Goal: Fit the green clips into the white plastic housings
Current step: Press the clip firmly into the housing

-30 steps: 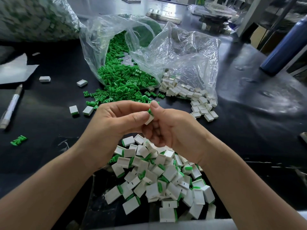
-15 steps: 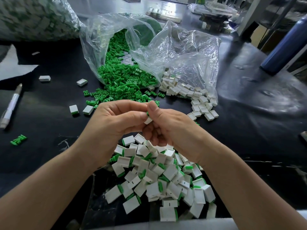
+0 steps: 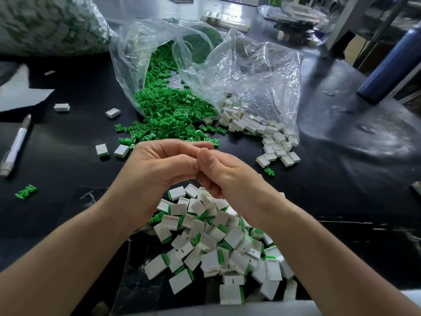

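My left hand [image 3: 157, 169] and my right hand [image 3: 227, 176] meet fingertip to fingertip above the black table, fingers curled, thumbs pressed together. What they pinch is hidden between the fingers. Loose green clips [image 3: 168, 115] spill from a clear plastic bag [image 3: 250, 71] just beyond my hands. Empty white housings [image 3: 268, 137] lie at the bag's right mouth. Below my hands sits a heap of white housings with green clips fitted [image 3: 218, 242].
A pen [image 3: 16, 147] and a stray green clip [image 3: 26, 192] lie at the left, with single housings [image 3: 113, 112] and white paper [image 3: 20, 92] nearby. A large filled bag [image 3: 45, 23] sits at the far left and a blue bottle [image 3: 391, 65] at the far right.
The white housing with a green clip, visible between my fingertips before, is now covered by my closed thumbs and fingers. My hands have stayed in the same place.
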{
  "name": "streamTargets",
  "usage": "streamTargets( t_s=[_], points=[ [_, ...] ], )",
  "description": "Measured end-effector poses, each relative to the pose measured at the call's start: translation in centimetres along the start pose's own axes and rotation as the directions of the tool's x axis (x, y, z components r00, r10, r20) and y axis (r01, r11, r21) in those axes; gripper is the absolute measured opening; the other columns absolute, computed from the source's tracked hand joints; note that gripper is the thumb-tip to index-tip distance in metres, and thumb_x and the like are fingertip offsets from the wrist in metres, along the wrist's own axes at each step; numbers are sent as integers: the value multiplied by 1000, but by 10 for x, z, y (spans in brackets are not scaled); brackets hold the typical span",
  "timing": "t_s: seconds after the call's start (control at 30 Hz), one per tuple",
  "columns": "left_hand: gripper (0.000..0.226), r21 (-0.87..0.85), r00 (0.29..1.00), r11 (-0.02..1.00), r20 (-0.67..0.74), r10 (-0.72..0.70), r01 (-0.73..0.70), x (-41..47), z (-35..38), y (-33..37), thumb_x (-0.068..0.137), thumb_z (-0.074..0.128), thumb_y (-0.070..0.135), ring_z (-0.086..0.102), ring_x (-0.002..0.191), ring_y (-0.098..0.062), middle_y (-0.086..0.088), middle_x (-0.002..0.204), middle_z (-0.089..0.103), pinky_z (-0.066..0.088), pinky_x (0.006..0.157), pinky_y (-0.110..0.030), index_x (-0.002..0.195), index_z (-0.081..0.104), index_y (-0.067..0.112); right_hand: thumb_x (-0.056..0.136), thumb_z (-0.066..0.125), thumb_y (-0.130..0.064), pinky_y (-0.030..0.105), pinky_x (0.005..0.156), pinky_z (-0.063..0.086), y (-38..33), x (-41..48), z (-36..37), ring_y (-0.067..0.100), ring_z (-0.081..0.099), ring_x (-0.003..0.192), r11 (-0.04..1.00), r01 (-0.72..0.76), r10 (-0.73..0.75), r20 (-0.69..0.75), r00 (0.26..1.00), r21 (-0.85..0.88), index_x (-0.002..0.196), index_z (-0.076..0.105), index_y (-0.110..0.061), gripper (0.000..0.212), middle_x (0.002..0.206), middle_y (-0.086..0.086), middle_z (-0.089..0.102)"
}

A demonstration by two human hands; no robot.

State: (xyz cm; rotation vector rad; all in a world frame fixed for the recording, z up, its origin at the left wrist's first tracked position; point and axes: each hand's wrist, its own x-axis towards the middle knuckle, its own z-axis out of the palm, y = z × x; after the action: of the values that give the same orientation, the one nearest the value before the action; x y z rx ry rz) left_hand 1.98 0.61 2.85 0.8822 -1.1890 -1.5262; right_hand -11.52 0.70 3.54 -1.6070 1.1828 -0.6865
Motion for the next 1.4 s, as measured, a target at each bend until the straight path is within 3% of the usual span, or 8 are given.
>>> streamTargets(
  t_s=[0.1,0.17,0.27,0.5,0.63,1.17,1.33,1.4],
  points=[
    [16,-25,1000,1000,26,14,-13,-1,2,0,63,58,1,69,63,-24,-7,89,74,55,58,-24,64,73,5,98,32,-34,21,60,29,-3,-1,0,4,37,58,1000,6,-6,-7,1000,-19,92,60,-9,39,63,-12,39],
    [18,-37,1000,999,15,12,-11,0,1,-1,64,57,0,70,68,-23,-5,94,73,55,59,-23,65,74,6,98,33,-31,20,59,27,-4,-2,1,1,37,57,1000,28,-28,-21,999,-15,72,49,-24,32,63,-14,39],
    [19,-47,1000,999,-5,4,-4,1,0,-3,64,57,1,71,76,-21,-5,98,73,55,62,-22,66,75,7,98,33,-30,19,58,27,-4,-2,1,-2,37,55,999,48,-49,-30,998,-16,66,40,-31,33,62,-16,38],
    [20,-60,1000,998,-19,-1,0,2,-1,-2,64,56,1,71,82,-19,-5,98,73,55,65,-22,65,75,8,98,33,-31,17,57,28,0,-1,1,-10,41,51,996,67,-69,-34,997,-53,75,48,-24,28,61,-17,38],
    [18,-66,1000,998,-20,-5,4,1,-1,-2,64,57,2,71,81,-19,-6,98,73,55,66,-22,66,75,7,98,35,-32,13,52,30,1,-2,2,-10,42,50,996,69,-71,-48,996,-50,65,41,-33,34,52,-20,44],
    [19,-54,1000,999,-23,7,-8,1,-2,-5,64,57,1,71,82,-19,-5,97,73,55,67,-23,64,74,8,98,35,-32,14,54,30,-1,-3,2,-9,41,52,994,58,-66,-83,994,-92,65,42,-31,34,59,-15,40],
    [18,-51,1000,999,-4,8,-8,1,-2,-5,65,58,2,71,78,-22,-10,96,73,55,66,-23,68,75,6,98,33,-34,18,60,30,2,0,0,-2,41,58,999,50,-49,-38,998,6,99,63,-12,37,62,-16,43],
    [16,-36,1000,999,21,10,-9,1,-2,-4,64,62,5,71,72,-27,-17,89,72,56,65,-26,75,75,4,99,31,-32,15,55,31,1,-1,-4,0,39,52,990,42,-44,13,999,134,83,63,-12,40,57,-14,45]
  ],
)
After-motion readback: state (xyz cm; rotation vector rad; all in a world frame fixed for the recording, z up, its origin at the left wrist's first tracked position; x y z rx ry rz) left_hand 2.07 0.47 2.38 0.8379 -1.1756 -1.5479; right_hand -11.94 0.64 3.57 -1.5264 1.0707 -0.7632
